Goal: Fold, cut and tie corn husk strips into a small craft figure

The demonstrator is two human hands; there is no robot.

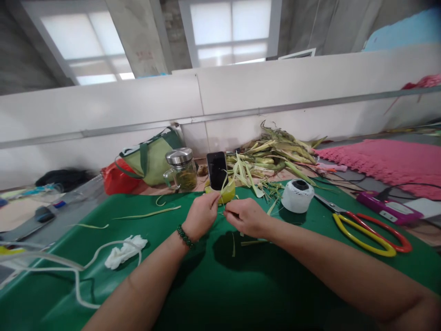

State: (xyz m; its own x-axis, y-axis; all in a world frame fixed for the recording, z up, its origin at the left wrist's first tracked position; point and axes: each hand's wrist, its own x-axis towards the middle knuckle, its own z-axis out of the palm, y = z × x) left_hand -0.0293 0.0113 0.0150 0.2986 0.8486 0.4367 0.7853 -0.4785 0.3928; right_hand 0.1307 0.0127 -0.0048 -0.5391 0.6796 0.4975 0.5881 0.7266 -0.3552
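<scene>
In the middle of the green-covered table my left hand [203, 214], a beaded bracelet at its wrist, pinches a narrow pale-green leaf strip [224, 184] that sticks up past the fingertips. Close beside it, my right hand [246, 217] is closed with fingers curled in, and a fine thread shows between the two hands. A spool of white thread [296, 202] stands just right of my right hand. Behind the hands a black phone [217, 170] leans upright in a yellow holder [227, 193]. Loose leaf strips [253, 242] lie below my right hand.
Large scissors [365, 232] with red and yellow handles lie at right. A pile of green leaves [275, 149], a glass tea jar [182, 172] and a green bag [153, 158] stand behind. At left are crumpled white tissue [126, 252] and a white cable [77, 285]; a purple power strip [389, 208] sits far right.
</scene>
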